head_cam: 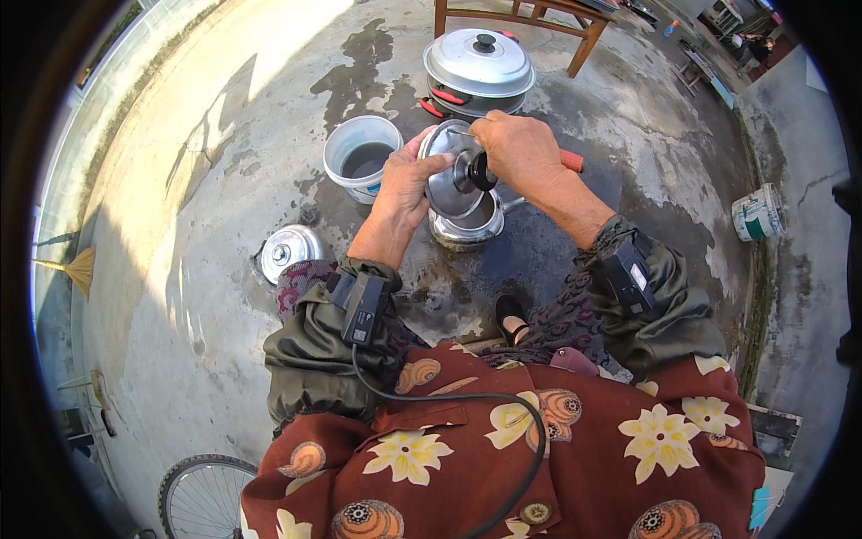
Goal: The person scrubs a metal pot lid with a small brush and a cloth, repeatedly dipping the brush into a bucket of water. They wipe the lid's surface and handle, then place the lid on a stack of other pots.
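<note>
My left hand (407,172) grips the rim of a round metal lid (444,185), its thumb on the top face. The lid is tilted and has a black knob (481,172). My right hand (515,145) is closed at the lid's upper edge around a thin metal piece (461,133), which touches the lid; the rest of it is hidden by the fingers. Below the lid, a metal pot (465,236) with a side handle (514,204) stands on the ground, uncovered. A white plastic bucket (337,162) holding dark liquid stands left of my left hand.
A large lidded aluminium pot (471,71) stands ahead, near a wooden table (525,17). Another metal lid (291,252) lies by my left knee. An orange-red cylinder (571,160) shows behind my right wrist. A broom (81,269), a bicycle wheel (209,502) and a white bucket (757,212) are farther out.
</note>
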`<state>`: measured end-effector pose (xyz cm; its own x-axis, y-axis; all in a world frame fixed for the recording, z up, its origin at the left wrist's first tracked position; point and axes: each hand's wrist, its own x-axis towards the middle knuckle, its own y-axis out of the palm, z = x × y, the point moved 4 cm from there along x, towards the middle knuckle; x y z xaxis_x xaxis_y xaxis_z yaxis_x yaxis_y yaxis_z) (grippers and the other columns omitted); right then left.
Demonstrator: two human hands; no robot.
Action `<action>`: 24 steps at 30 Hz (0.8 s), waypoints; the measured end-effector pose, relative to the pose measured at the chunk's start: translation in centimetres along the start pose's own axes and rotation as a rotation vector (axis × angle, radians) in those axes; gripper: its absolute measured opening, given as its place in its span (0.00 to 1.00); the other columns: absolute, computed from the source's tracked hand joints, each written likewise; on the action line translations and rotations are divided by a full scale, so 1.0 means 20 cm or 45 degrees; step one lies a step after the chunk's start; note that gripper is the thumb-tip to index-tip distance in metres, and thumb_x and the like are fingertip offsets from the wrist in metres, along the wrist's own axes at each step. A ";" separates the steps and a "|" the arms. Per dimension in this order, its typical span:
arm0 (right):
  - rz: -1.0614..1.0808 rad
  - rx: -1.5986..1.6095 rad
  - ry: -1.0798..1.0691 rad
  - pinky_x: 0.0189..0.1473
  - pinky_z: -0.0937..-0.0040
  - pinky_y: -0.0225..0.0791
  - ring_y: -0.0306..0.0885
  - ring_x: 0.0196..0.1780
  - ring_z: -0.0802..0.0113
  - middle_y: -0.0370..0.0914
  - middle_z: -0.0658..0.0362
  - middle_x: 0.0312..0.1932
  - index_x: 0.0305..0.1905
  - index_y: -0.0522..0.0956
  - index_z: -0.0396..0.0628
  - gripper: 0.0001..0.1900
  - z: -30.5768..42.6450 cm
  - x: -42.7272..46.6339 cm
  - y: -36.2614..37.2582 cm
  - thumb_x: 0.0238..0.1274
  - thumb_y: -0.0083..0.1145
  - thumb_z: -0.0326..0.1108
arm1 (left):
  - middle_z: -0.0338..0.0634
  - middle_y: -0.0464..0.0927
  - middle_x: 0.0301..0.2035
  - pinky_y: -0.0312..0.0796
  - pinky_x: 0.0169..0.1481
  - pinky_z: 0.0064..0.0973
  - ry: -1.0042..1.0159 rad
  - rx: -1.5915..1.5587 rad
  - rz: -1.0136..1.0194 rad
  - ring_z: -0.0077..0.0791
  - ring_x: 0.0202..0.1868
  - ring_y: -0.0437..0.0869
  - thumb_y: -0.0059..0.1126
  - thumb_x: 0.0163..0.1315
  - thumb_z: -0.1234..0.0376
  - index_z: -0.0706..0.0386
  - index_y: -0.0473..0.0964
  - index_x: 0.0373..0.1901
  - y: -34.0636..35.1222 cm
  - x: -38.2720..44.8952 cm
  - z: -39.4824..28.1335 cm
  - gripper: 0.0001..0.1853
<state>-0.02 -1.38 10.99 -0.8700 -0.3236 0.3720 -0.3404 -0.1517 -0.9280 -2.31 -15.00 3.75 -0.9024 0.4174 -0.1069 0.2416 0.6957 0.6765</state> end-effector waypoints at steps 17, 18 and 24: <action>-0.045 -0.245 -0.125 0.28 0.65 0.75 0.82 0.29 0.58 0.78 0.54 0.31 0.31 0.79 0.43 0.06 0.16 0.02 -0.05 0.46 0.59 0.31 | 0.45 0.78 0.44 0.75 0.50 0.26 0.027 0.034 0.043 0.28 0.43 0.81 0.49 0.52 0.85 0.67 0.69 0.54 0.00 -0.01 0.00 0.24; 0.064 -0.209 -0.140 0.28 0.64 0.74 0.80 0.30 0.59 0.75 0.57 0.30 0.30 0.76 0.45 0.07 0.16 0.02 -0.03 0.42 0.61 0.29 | 0.45 0.78 0.44 0.75 0.50 0.26 0.022 0.050 0.013 0.28 0.43 0.80 0.49 0.52 0.85 0.67 0.69 0.54 -0.01 -0.01 0.00 0.25; 0.015 -0.244 -0.031 0.28 0.64 0.74 0.80 0.30 0.59 0.74 0.57 0.29 0.30 0.76 0.45 0.06 0.15 0.03 -0.07 0.43 0.59 0.29 | 0.46 0.77 0.44 0.75 0.50 0.26 0.011 0.032 -0.002 0.28 0.43 0.80 0.48 0.52 0.86 0.67 0.67 0.56 -0.01 -0.02 -0.02 0.26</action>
<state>0.88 -4.18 12.53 -0.8662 -0.3473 0.3594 -0.3940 0.0321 -0.9186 -2.01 -15.47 3.96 -0.9060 0.4110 -0.1017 0.2487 0.7109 0.6578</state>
